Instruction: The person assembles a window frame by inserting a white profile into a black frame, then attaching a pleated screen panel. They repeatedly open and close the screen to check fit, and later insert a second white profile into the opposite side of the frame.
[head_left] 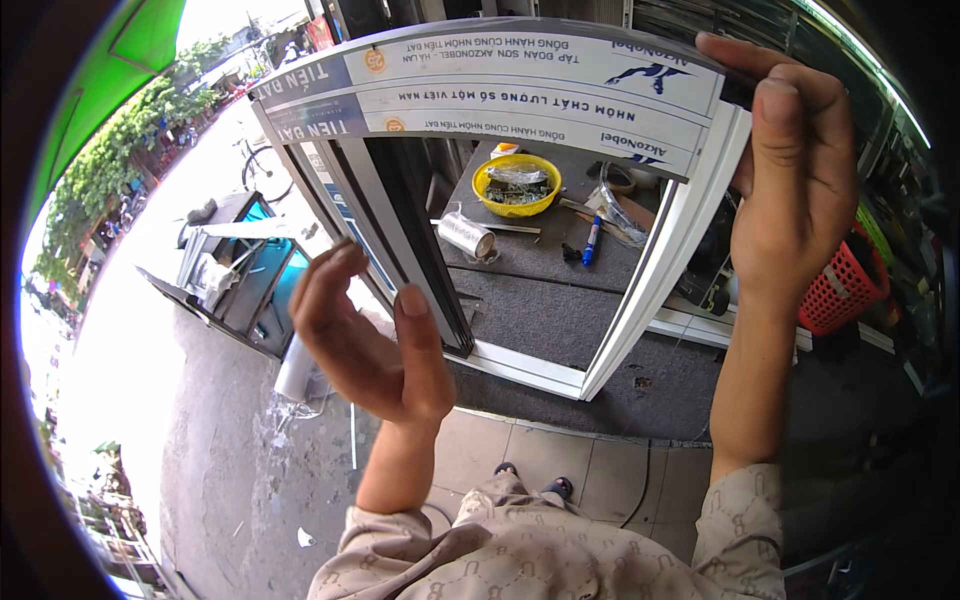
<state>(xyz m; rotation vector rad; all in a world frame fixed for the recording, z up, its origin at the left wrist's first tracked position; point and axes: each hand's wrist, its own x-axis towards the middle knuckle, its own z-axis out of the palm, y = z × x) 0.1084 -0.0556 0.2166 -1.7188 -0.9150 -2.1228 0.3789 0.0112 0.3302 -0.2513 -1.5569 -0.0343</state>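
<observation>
White frame (pixel 652 270) seems joined, film (pixel 500 80) still on; it is gripped top-right by the right hand (pixel 795 190), the left hand (pixel 378 350) held loosely open beside it.

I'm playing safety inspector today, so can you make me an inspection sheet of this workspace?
Surface: dark grey table, rough-looking.
Job's things: white-and-dark frame, upright, with printed strips across its top.
Clutter: yellow basket of small pieces, roll and blue marker on the table; red basket to the right.
Hands: left hand open, seemingly holding nothing, before the frame's left side; right hand at its upper right corner, grip unclear.
Cables: thin dark cord-like line on the tiled floor; ends unclear.
Surroundings: bicycle and green canopy at left.
</observation>
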